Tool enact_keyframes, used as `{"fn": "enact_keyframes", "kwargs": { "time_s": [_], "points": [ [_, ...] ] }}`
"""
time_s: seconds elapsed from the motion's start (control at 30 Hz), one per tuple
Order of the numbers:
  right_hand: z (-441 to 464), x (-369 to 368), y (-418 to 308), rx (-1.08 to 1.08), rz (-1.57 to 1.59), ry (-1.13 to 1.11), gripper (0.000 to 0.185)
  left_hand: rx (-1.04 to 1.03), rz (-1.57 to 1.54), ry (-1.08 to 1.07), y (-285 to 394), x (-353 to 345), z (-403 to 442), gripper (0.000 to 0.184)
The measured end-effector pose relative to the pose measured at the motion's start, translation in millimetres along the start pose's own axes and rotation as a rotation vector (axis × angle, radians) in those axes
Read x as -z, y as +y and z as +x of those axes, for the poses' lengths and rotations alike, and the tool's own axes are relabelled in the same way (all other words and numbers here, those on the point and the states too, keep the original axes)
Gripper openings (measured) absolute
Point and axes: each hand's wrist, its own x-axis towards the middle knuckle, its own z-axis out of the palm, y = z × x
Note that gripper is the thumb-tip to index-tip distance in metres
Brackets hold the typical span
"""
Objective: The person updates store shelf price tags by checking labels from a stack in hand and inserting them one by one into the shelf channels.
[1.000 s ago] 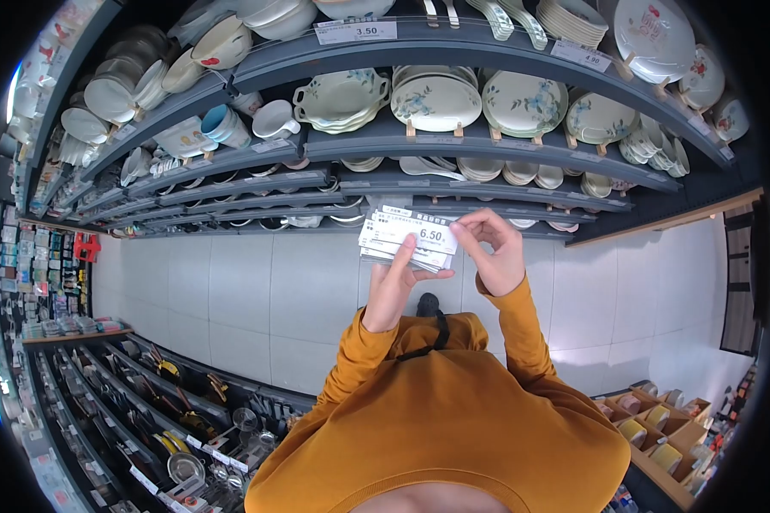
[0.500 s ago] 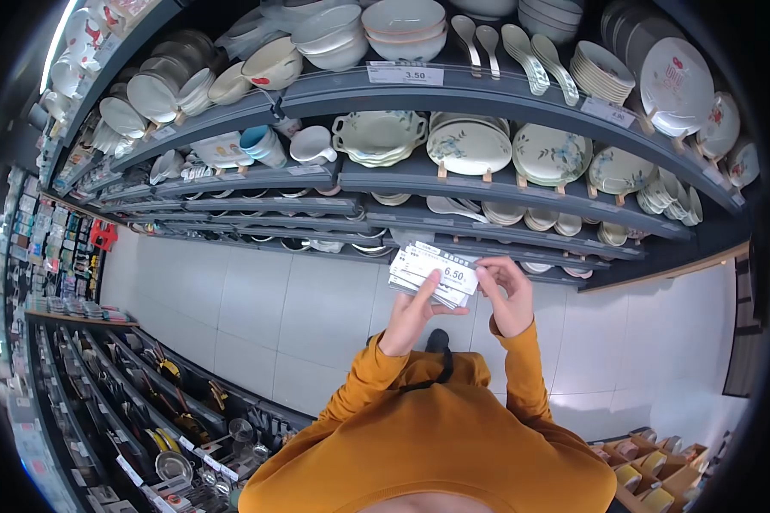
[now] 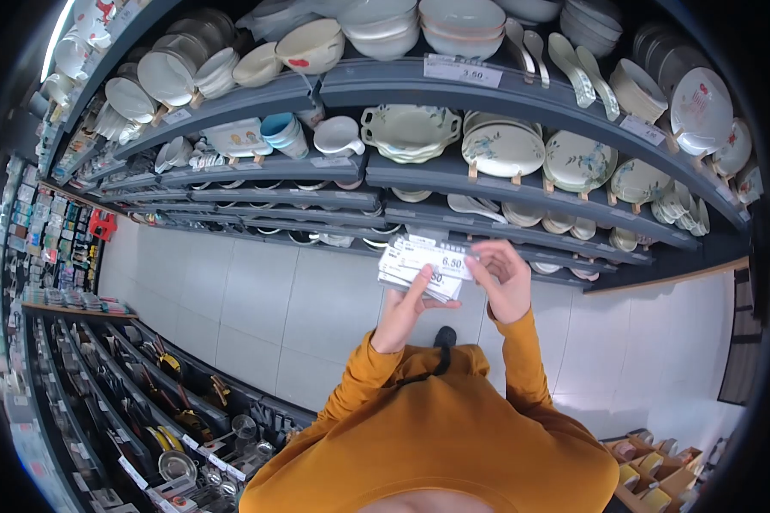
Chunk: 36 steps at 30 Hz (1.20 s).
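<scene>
My left hand (image 3: 402, 313) is closed on a fanned stack of white price tags (image 3: 412, 275), its thumb pressed on the front of them. The uppermost price tag (image 3: 441, 259) reads 6.50, and part of another price shows below it. At this tag's right end, my right hand (image 3: 506, 280) pinches the edge between thumb and fingers. The tags are held in front of my body, below the lower shelves.
Ahead, shelves (image 3: 265, 175) carry bowls (image 3: 462, 26), ceramic spoons (image 3: 571, 68), a white mug (image 3: 338, 137) and floral plates (image 3: 503, 147). A price label (image 3: 463, 72) sits on the upper shelf edge. Kitchen tools hang at lower left; cardboard boxes (image 3: 659, 474) stand at lower right.
The upper shelf goods have shifted rightward in view. The 6.50 tag is drawn slightly up from the stack, uncovering more of the tag below. Both hands keep their hold.
</scene>
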Motion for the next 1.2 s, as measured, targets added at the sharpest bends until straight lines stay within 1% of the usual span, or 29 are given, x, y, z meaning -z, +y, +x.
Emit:
{"fn": "enact_keyframes", "kwargs": {
  "time_s": [0.17, 0.3, 0.37, 0.5, 0.6, 0.63, 0.67, 0.73, 0.8, 0.87, 0.93, 1.03, 1.13, 1.17, 1.2],
  "points": [
    [14.4, -45.7, -3.0, 0.017, 0.011, -0.013, 0.024, -0.045, -0.010, -0.012, 31.1, 33.4, -2.8, 0.032],
    [27.3, -85.5, -1.6, 0.119, -0.049, -0.022, 0.028, -0.049, -0.006, -0.062, 60.7, 67.8, 3.4, 0.033],
    [33.8, -110.1, -0.2, 0.135, -0.070, 0.003, 0.029, -0.045, 0.002, -0.095, 77.9, 88.7, 7.8, 0.033],
    [48.4, -168.1, 6.8, 0.104, -0.084, 0.112, 0.029, -0.009, 0.034, -0.185, 112.7, 147.1, 21.9, 0.033],
    [68.0, -214.0, 12.8, 0.090, -0.100, 0.174, 0.028, 0.031, 0.070, -0.180, 146.5, 197.9, 30.6, 0.034],
    [76.6, -227.3, 17.0, 0.087, -0.101, 0.184, 0.028, 0.046, 0.032, -0.206, 162.8, 211.0, 31.5, 0.034],
    [88.7, -244.4, 18.7, 0.178, -0.156, 0.209, 0.029, 0.065, 0.025, -0.226, 173.7, 227.8, 36.2, 0.035],
    [101.1, -268.2, 15.0, 0.172, -0.156, 0.235, 0.030, 0.117, -0.051, -0.231, 185.7, 261.5, 41.9, 0.036],
    [112.1, -287.8, 10.7, 0.212, -0.204, 0.257, 0.031, 0.153, -0.096, -0.270, 199.5, 282.3, 39.6, 0.037],
    [121.4, -302.6, 5.7, 0.218, -0.229, 0.255, 0.030, 0.183, -0.107, -0.304, 211.8, 299.0, 41.3, 0.037],
    [130.6, -316.9, -1.3, 0.248, -0.177, 0.269, 0.028, 0.209, -0.104, -0.329, 217.7, 309.2, 43.2, 0.037],
    [143.6, -323.9, -5.2, 0.325, -0.168, 0.269, 0.023, 0.236, -0.093, -0.360, 229.0, 320.4, 47.7, 0.037],
    [163.9, -327.2, -30.2, 0.399, -0.279, 0.248, 0.021, 0.212, -0.077, -0.399, 245.4, 329.4, 48.1, 0.037],
    [175.0, -324.6, -38.5, 0.455, -0.406, 0.267, 0.019, 0.215, -0.075, -0.404, 247.6, 334.6, 49.6, 0.038],
    [185.0, -324.0, -51.6, 0.482, -0.454, 0.262, 0.018, 0.219, -0.070, -0.408, 249.9, 338.3, 51.0, 0.038]
  ]
}}
